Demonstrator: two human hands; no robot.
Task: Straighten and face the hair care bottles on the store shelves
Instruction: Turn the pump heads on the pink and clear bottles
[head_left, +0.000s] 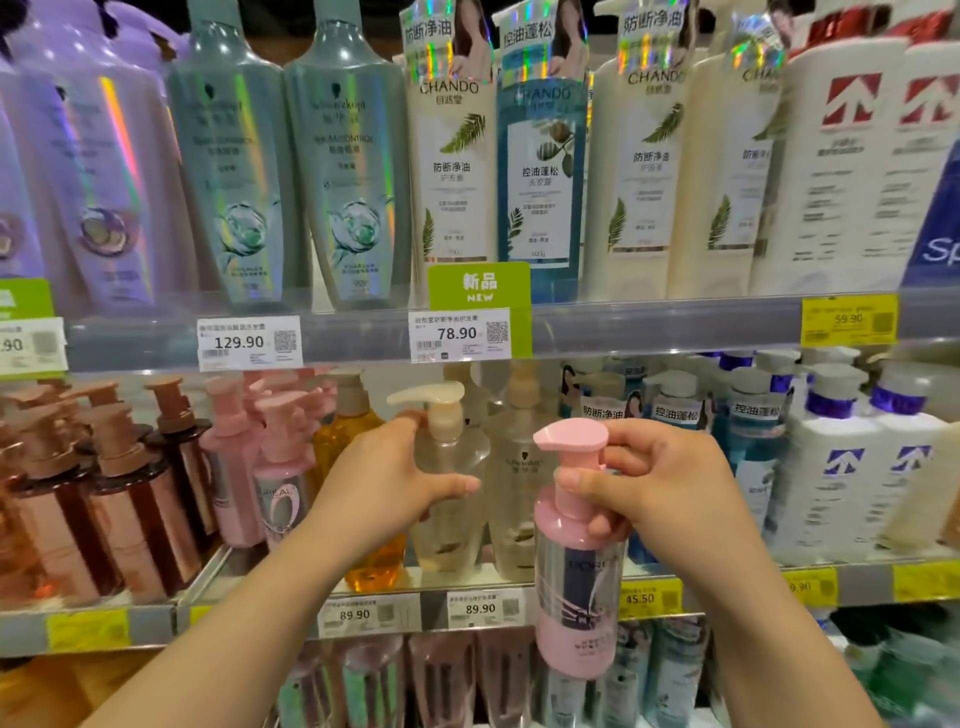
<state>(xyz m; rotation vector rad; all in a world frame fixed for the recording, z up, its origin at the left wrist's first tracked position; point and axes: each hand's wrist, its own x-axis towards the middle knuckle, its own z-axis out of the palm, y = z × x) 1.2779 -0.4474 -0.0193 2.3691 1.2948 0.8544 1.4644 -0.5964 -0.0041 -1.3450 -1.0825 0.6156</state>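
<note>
My right hand (660, 483) grips the neck of a pink pump bottle (574, 613) and holds it in the air in front of the middle shelf's edge. Its pump head points left. My left hand (395, 478) grips the shoulder of a clear pump bottle with a cream pump (449, 519) that stands on the middle shelf (519, 574). A second clear bottle (519, 509) stands right beside it, partly hidden by the pink one. An amber bottle (374, 561) stands to the left, behind my left wrist.
Brown bottles (124, 519) and pink pump bottles (275, 467) fill the shelf's left. White and blue bottles (841, 493) crowd the right. The upper shelf (649, 322) carries tall purple, grey-green and cream bottles. Price tags line the shelf edges. More bottles stand on a lower shelf.
</note>
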